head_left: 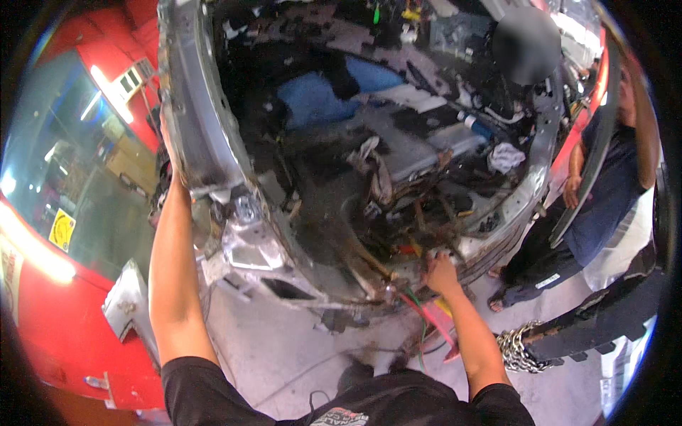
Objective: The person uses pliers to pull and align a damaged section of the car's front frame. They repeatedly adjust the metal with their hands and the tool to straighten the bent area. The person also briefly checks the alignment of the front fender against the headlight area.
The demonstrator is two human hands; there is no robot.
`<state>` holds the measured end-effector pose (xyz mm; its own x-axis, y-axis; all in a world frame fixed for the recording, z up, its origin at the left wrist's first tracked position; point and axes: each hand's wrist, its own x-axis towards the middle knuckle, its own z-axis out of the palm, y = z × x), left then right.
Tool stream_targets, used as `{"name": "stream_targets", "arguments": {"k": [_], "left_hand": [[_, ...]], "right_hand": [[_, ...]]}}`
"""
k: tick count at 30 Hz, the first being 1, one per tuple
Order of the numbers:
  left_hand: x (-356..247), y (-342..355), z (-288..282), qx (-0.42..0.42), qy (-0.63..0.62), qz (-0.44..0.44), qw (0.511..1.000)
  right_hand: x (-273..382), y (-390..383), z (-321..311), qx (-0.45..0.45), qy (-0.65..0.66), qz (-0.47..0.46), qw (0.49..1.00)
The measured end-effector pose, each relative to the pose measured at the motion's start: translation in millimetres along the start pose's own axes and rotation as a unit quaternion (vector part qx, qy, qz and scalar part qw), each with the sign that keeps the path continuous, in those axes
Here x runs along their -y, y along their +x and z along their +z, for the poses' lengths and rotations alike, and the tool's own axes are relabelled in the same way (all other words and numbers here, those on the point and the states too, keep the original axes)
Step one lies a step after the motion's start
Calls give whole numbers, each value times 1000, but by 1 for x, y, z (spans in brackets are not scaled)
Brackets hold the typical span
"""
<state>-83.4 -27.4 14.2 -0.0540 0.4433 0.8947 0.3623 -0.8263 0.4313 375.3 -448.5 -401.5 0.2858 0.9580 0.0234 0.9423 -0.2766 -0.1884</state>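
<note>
A stripped car body shell point(206, 106) opens in front of me, with bare metal edges and a dark, gutted interior. My left arm reaches up along its left pillar. At the pillar's outer side is my left hand point(168, 138), its fingers mostly hidden behind the metal. Low on the near sill point(490, 259) rests my right hand point(442, 272), fingers curled down at the edge. What they hold, if anything, is hidden. Just left of that hand, wires and a red strap point(437, 319) hang over the sill.
A red car point(85, 341) stands close at the left, a loose silver panel point(128, 302) beside it. At the right another person point(604, 184) holds a dark curved strip. A metal chain point(522, 348) wraps a black beam point(604, 319). Cables cross the floor; crumpled cloth point(506, 157) lies inside the shell.
</note>
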Motion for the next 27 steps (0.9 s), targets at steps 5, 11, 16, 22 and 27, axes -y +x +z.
{"name": "stream_targets", "arguments": {"k": [5,11,16,22,27], "left_hand": [[22,-1,8,-13,-199,-91,976],[39,14,-3,11,104,42,994],[-12,-2,19,-22,194,79,978],[-18,-12,26,-42,149,52,987],[39,25,-11,-17,-108,-18,994]], "right_hand": [[-9,8,5,35,35,-30,998],[15,-2,-17,56,31,13,998],[-11,-5,5,41,13,2,999],[-22,-3,21,41,-3,-9,999],[25,3,-17,23,98,6,995]]}}
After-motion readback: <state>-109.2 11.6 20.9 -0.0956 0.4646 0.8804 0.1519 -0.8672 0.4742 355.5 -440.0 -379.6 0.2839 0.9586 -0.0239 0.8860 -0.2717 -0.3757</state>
